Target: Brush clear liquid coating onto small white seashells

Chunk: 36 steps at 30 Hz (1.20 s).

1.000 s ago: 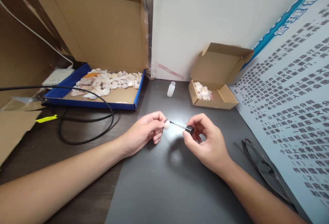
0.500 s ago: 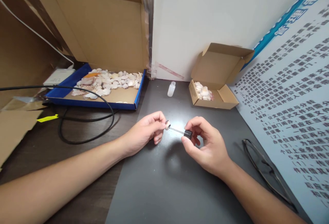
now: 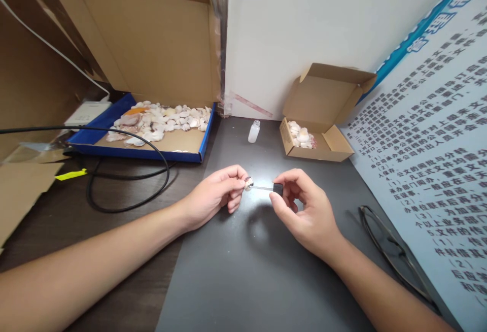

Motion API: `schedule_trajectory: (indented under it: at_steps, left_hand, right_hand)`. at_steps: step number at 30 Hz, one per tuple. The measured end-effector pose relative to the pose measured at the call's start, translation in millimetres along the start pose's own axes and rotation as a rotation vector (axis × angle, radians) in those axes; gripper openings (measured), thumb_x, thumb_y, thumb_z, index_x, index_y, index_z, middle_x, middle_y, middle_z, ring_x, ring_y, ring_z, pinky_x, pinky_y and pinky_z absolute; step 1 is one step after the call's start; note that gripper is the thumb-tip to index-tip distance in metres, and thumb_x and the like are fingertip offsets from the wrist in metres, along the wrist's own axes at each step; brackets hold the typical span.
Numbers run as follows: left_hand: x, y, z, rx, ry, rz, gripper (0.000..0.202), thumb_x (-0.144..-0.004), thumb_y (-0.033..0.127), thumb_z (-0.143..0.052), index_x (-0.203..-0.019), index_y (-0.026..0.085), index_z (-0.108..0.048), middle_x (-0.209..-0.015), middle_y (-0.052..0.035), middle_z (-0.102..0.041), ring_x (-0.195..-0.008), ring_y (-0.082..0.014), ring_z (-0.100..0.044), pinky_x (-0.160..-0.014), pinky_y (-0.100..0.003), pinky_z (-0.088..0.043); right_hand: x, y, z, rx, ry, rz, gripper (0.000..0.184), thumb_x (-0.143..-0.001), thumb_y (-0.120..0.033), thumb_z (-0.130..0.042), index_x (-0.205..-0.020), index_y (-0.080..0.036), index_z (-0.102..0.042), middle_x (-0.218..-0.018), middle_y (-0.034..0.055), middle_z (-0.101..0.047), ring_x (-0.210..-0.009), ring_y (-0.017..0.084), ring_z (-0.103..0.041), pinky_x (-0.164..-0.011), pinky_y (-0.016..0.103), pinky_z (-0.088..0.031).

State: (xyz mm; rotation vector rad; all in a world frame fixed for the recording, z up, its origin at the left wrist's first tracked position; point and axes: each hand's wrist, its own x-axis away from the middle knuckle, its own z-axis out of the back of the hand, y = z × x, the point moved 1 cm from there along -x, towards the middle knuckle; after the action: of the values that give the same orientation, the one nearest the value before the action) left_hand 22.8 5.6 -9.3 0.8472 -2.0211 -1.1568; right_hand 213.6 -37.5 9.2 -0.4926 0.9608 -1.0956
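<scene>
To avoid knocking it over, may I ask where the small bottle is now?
In the head view, the small bottle stands just above centre on the grey surface, left of the small open box.

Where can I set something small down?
The grey mat looks bare on the near side of the left hand and right hand; a smaller patch lies between them and the bottle. Crowded: the left, with black cable and blue box of shells, and right, where glasses lie.

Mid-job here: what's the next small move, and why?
Probably a light stroke of the thin applicator across the shell: the right grip holds its black cap, its tip appears at or very near the shell, and the left grip pinches that shell.
</scene>
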Motion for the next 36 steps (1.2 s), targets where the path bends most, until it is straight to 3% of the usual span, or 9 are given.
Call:
schedule_trajectory:
  at_steps: [20,30,36]
  left_hand:
    - [-0.4,2.3,-1.1,0.020,0.016,-0.008,0.010,-0.086,0.023,-0.056,-0.082,0.015,-0.050,-0.067,0.0046,-0.043,-0.048,-0.0034,-0.040,-0.050,-0.019,-0.035]
    - [0.4,2.3,-1.9,0.005,0.021,-0.015,0.017,-0.084,0.026,-0.060,-0.081,0.016,-0.047,-0.073,0.0040,-0.049,-0.048,-0.0022,-0.041,-0.049,-0.019,-0.034]
    - [-0.1,-1.0,-0.3,-0.044,0.002,-0.024,0.021,-0.083,0.029,-0.063,-0.080,0.017,-0.045,-0.064,0.0062,-0.045,-0.048,-0.0031,-0.039,-0.050,-0.019,-0.035]
  right_hand:
    - [-2.0,3.2,1.4,0.072,0.107,-0.061,0.011,-0.082,-0.018,-0.063,-0.086,-0.021,-0.054,-0.063,-0.0065,-0.048,-0.050,0.008,-0.045,-0.048,0.021,-0.040]
    - [3.0,1.5,-0.1,-0.068,-0.006,0.051,0.016,-0.085,-0.017,-0.065,-0.096,-0.023,-0.055,-0.068,-0.0057,-0.048,-0.053,0.009,-0.047,-0.047,0.021,-0.041]
    - [4.3,4.0,0.5,-0.063,-0.022,0.058,0.016,-0.087,-0.021,-0.067,-0.100,-0.023,-0.057,-0.069,-0.0048,-0.050,-0.054,0.009,-0.046,-0.048,0.023,-0.041]
